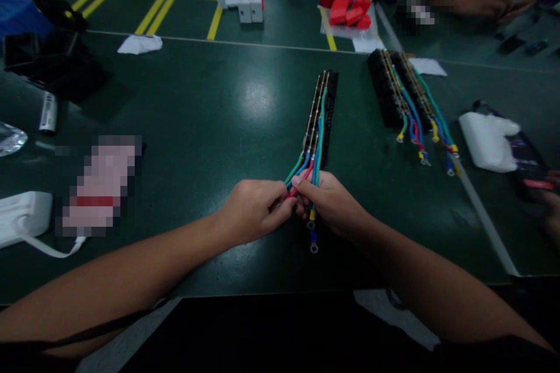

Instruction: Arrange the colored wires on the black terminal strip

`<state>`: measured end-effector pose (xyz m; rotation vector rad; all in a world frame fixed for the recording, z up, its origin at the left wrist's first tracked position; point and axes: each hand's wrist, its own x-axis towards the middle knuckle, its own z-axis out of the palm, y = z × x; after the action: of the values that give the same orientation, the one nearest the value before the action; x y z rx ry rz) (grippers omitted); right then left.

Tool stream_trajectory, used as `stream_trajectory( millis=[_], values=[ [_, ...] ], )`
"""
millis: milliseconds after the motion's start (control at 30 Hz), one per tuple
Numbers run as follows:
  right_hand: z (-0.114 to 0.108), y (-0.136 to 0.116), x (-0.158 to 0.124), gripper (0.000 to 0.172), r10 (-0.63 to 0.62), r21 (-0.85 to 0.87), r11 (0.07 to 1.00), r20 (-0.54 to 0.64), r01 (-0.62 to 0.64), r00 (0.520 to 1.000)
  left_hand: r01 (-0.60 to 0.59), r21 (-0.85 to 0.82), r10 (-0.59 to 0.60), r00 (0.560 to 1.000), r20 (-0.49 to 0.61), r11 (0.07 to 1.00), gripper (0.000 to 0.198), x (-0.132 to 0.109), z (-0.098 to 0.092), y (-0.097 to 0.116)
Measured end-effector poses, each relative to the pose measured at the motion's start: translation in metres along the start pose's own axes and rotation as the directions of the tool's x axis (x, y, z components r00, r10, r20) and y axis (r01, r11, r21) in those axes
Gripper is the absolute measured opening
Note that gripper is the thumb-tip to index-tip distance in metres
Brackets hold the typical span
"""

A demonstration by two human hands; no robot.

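Observation:
A long black terminal strip with brass-coloured bars lies on the green table, its near end towards me. Green, blue and red wires run from it into my hands. My left hand is closed, pinching the wires on the left side, where the red one shows at the fingertips. My right hand grips the bundle with the thumb on top and touches the left fingers. Below it hang two ring terminals, one with a yellow sleeve and one with a blue sleeve. The wire ends in my left fingers are hidden.
Two similar wired strips lie to the right. Red plastic parts and grey-white blocks stand at the back. On the left are a phone with a cable, a white charger and black bins. Another person's hands are at the upper right.

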<state>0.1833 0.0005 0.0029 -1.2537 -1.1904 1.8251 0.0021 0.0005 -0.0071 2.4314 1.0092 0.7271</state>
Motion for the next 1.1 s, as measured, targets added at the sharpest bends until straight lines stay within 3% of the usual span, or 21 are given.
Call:
stream_trajectory(
  millis=[167,367,567,867,1100],
  values=[
    [-0.0010,0.0020,0.0017,0.028,-0.019,-0.038,0.999,-0.009,0.018,1.000,-0.003,-0.026,0.000,0.993,-0.117,1.000,0.017,-0.0034,0.0004,0.0012],
    [-0.0031,0.0034,0.0021,0.029,-0.040,-0.079,0.996,0.000,0.040,0.999,-0.076,0.082,0.083,0.994,-0.077,0.994,0.023,-0.0042,-0.0001,0.0007],
    [-0.0037,0.0032,0.0019,0.031,-0.047,-0.095,0.994,0.007,0.047,0.999,-0.070,0.090,0.075,0.996,-0.047,0.993,0.027,-0.0023,-0.0015,0.0018],
    [-0.0040,0.0054,0.0027,0.030,-0.048,-0.075,0.996,0.004,0.048,0.999,-0.010,-0.001,0.010,0.987,-0.162,1.000,0.015,-0.0047,0.0005,0.0034],
    [-0.0035,0.0031,0.0021,0.030,-0.051,-0.091,0.995,-0.006,0.050,0.999,-0.022,0.002,0.022,0.984,-0.177,1.000,0.013,-0.0042,0.0001,0.0051]
  ],
)
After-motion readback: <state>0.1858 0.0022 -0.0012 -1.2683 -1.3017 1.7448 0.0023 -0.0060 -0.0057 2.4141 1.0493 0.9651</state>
